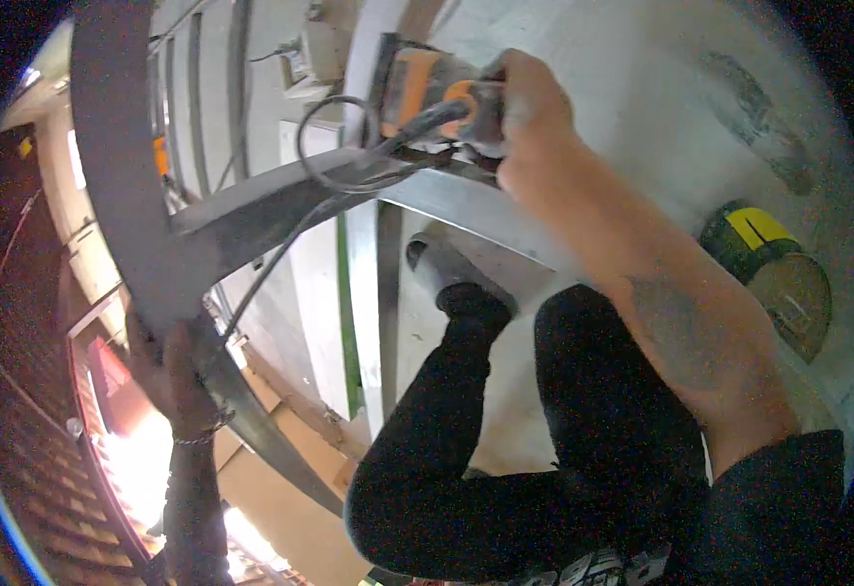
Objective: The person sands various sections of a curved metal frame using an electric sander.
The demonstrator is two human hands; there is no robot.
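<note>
My right hand (533, 117) is closed around the rear of an orange and grey corded power sander (419, 93). The sander sits at a corner of a metal frame (466, 205), its dark flat pad turned towards a pale upright. A black cable (295, 234) loops from the tool and hangs down to the left. Lower left, my left hand (168, 366) wraps round the frame's thick dark bar (124, 176). Its fingers are dim and partly hidden in shadow. Dark smudges mark my right forearm.
My bent legs (437, 410) in black trousers and a grey shoe (456, 269) are under the frame. On the floor (642, 88) to the right lies a round dark object with a yellow patch (759, 230). Brown board (280, 488) lies lower left; metal bars (197, 107) stand behind.
</note>
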